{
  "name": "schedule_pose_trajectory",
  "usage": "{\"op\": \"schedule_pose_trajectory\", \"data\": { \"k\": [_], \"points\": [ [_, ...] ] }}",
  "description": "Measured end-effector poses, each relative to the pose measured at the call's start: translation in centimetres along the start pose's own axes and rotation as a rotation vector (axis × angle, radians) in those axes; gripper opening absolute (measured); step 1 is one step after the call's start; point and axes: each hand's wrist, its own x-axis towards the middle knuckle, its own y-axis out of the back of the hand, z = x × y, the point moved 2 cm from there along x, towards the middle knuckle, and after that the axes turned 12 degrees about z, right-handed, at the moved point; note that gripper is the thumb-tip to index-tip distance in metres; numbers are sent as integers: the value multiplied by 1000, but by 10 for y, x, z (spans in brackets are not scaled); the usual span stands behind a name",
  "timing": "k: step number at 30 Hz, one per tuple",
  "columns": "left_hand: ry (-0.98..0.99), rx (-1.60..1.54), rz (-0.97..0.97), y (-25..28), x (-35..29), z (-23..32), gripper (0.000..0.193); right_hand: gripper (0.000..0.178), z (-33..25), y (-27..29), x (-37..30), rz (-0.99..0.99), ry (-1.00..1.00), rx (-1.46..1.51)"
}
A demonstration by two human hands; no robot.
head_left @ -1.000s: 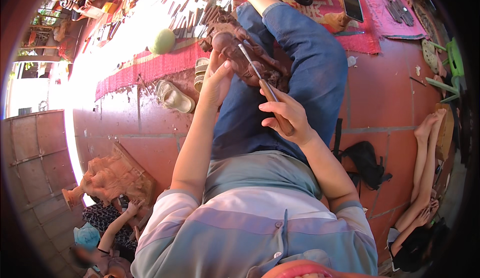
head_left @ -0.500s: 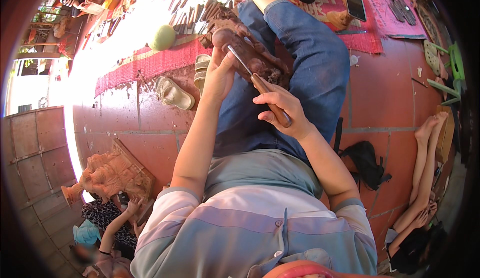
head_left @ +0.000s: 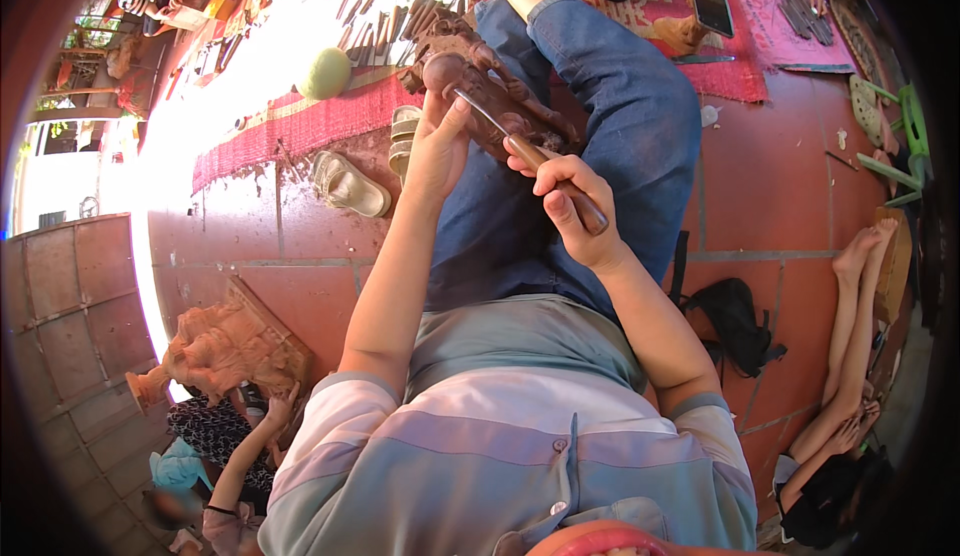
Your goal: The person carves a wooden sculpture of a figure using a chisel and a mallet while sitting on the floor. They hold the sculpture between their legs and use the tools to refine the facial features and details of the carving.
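A dark brown wood carving (head_left: 492,91) lies across my lap, its smooth rounded knob at the upper left. My left hand (head_left: 441,146) is closed on the carving's near side below the knob, its thumb against the steel blade. The wood-handled carving chisel (head_left: 578,200) slants from lower right to upper left. Around its handle my right hand (head_left: 593,246) is closed. The blade's tip meets the wood close to my left thumb; the exact contact is too small to make out. My left fingers are partly hidden behind the carving.
Many chisels (head_left: 365,1) cover the bright mat ahead. A pale green round object (head_left: 325,74) and sandals (head_left: 350,184) sit at left. A phone (head_left: 710,3) lies ahead right, a black bag (head_left: 735,326) right. Another person's hand touches a reddish carving (head_left: 235,341) at lower left.
My right hand and the chisel handle have shifted slightly right and toward me, and the right fingers have changed their hold on the handle. My left hand stays nearly in place.
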Motion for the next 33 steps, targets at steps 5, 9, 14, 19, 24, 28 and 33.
{"op": "schedule_pose_trajectory", "data": {
  "k": [5,9,14,19,24,28,33],
  "points": [
    [-13,35,29,-4,-3,-1,43,20,0,-6,6,51,78,-45],
    [-18,47,43,-4,-4,-3,43,17,-1,-7,11,-51,209,-172],
    [-14,50,28,-8,-4,-2,45,16,-3,-10,14,-22,240,-196],
    [-19,55,-19,-4,-3,-1,59,18,-24,-1,19,93,344,30],
    [31,4,-47,0,-3,3,59,22,-8,-1,7,-3,207,-39],
    [37,26,-50,5,-2,3,53,23,1,2,3,-76,127,-89],
    [48,-8,-33,-3,-4,5,58,22,4,-1,3,-64,73,-24]
  ]
}}
